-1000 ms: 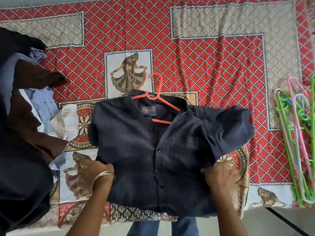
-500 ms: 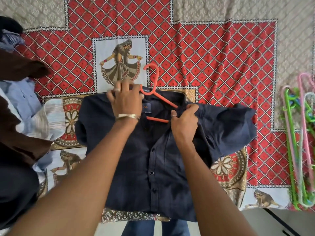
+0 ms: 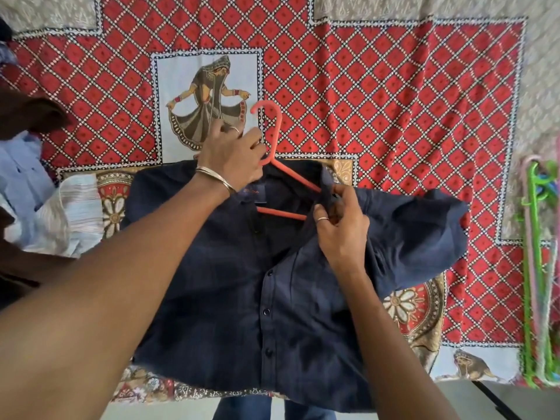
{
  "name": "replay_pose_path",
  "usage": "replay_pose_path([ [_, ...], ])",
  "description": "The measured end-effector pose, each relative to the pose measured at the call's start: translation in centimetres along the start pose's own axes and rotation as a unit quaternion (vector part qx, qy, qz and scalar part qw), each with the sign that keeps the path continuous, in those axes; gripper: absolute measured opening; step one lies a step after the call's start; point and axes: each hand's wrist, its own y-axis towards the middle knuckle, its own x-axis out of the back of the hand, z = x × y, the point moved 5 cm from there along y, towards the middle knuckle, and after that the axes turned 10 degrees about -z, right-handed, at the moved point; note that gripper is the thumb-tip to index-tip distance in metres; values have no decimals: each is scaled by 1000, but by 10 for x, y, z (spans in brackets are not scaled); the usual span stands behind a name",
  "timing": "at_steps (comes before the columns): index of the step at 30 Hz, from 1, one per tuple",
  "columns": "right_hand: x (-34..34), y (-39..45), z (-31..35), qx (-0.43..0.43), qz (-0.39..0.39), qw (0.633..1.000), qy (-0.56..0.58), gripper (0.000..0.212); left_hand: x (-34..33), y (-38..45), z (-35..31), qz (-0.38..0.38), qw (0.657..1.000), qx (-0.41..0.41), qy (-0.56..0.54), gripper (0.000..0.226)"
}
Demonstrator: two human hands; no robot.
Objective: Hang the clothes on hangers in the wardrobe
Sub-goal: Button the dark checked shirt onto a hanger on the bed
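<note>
Several loose garments [image 3: 45,207] lie heaped at the left of the patterned bedspread [image 3: 394,86]. Left hand [image 3: 233,153] grips the orange hanger [image 3: 274,140] by its neck; right hand [image 3: 341,225] pinches the navy shirt [image 3: 242,283] at its collar. Green and pink hangers [image 3: 538,268] lie far right.

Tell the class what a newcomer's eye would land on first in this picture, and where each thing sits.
The dark navy shirt fills the centre, spread flat on a red patterned bedsheet, with an orange hanger poking out of its collar. The left hand grips the hanger's neck while the right hand pinches the collar. Green and pink hangers lie at the right edge.
</note>
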Motion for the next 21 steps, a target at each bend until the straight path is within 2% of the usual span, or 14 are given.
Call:
replay_pose_path([
  [4, -5, -7, 25, 147, 26, 984, -93, 41, -3, 7, 8, 11, 995, 88, -33, 34],
  [8, -26, -28, 43, 264, 37, 949, -166, 49, 3, 10, 10, -40, 992, 114, -29, 39],
  [9, -33, -32, 42, 266, 52, 948, -169, 51, 4, 12, 12, -47, 992, 116, -32, 38],
  [13, -65, -47, 21, 232, 192, 939, -165, 72, 2, 5, 14, -30, 989, 146, -25, 31],
  [15, -68, -43, 20, 233, 186, 941, -161, 79, 6, 3, 10, -37, 988, 150, -12, 31],
  [18, -75, -40, 32, 261, 114, 941, -182, 76, 2, 12, 14, -18, 984, 168, -54, 31],
  [21, -82, -42, 24, 247, 152, 936, -197, 73, 2, 15, 14, -23, 981, 181, -60, 31],
])
